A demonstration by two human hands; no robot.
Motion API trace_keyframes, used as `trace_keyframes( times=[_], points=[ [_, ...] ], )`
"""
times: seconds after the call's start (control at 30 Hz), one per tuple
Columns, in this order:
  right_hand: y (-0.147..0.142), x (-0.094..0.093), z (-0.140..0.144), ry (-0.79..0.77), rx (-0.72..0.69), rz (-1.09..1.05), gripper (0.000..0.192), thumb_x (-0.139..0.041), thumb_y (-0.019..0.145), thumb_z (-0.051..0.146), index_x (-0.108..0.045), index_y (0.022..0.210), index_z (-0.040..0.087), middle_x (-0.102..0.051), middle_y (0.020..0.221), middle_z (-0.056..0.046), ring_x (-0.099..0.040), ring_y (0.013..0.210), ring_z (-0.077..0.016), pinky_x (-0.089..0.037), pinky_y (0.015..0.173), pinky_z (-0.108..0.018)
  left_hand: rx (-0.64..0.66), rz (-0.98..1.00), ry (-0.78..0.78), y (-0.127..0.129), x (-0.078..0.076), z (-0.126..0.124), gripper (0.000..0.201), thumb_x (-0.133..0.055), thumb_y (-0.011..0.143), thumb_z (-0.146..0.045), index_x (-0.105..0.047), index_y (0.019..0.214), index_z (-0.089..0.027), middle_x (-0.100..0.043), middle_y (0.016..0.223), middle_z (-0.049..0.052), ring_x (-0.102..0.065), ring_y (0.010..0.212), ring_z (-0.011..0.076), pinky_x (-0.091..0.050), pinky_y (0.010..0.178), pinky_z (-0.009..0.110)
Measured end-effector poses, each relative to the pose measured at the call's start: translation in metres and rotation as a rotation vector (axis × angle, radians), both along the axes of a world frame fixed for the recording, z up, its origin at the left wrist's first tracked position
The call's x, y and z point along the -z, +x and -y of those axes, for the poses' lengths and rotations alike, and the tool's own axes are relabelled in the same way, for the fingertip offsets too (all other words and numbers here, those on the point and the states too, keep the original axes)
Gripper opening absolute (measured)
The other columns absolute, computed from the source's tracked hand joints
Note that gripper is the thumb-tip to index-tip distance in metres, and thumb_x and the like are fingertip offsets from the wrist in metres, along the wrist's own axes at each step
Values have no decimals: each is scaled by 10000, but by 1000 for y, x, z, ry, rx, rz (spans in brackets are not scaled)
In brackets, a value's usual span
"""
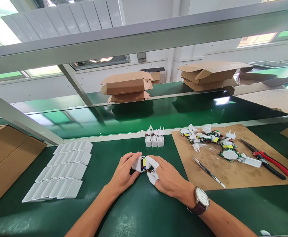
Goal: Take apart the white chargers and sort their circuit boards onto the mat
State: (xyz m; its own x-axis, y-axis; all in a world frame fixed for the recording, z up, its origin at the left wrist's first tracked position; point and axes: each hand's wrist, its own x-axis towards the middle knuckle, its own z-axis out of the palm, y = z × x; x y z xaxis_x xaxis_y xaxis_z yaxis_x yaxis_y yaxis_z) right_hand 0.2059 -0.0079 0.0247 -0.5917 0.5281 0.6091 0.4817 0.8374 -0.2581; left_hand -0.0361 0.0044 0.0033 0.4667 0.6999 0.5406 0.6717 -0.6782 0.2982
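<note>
My left hand (127, 169) is closed around a white plastic housing (137, 164), its open end turned to the right. A circuit board (144, 163) with a yellow part sits at that opening, partly inside. White finger covers are on the thumb and a finger of my right hand (162, 171), which pinches the board from the right side. How deep the board goes is hidden by my fingers. Just beyond my hands, three white housings with boards and plugs in them (154, 140) stand side by side.
Rows of white housings (62, 169) lie at left beside a cardboard box (8, 161). At right, a brown sheet (183, 154) bears several circuit boards (230, 154), tweezers (208, 171) and red-black pliers (267, 159). Cardboard boxes (127, 84) stand beyond the green belt (104, 123).
</note>
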Motion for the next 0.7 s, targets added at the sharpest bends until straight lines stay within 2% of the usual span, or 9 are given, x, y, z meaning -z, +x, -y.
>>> trace_keyframes(
  times=[0.23,0.43,0.7],
  points=[
    [0,1,0,-39,23,-1,577,-495,870,51,-405,1440,67,-587,1347,-245,-612,1162,-330,-584,938,-503,10,15,-21,0,-1,0,684,-566,963,-174,-283,1575,-292,-649,1351,93,-605,1218,253,-545,1031,416],
    [1,2,1,-60,36,16,613,-486,851,41,-396,1455,94,-574,1370,-228,-599,1195,-329,-577,950,-511,4,23,-36,1,-2,0,686,-580,954,-175,-297,1565,-300,-648,1344,93,-606,1221,257,-557,1029,426],
    [0,2,1,-71,31,38,550,-508,871,45,-443,1416,81,-572,1375,-236,-602,1191,-327,-587,941,-503,25,32,-46,0,-2,0,693,-577,964,-183,-277,1576,-310,-639,1350,84,-596,1233,250,-561,1030,417]
  ],
)
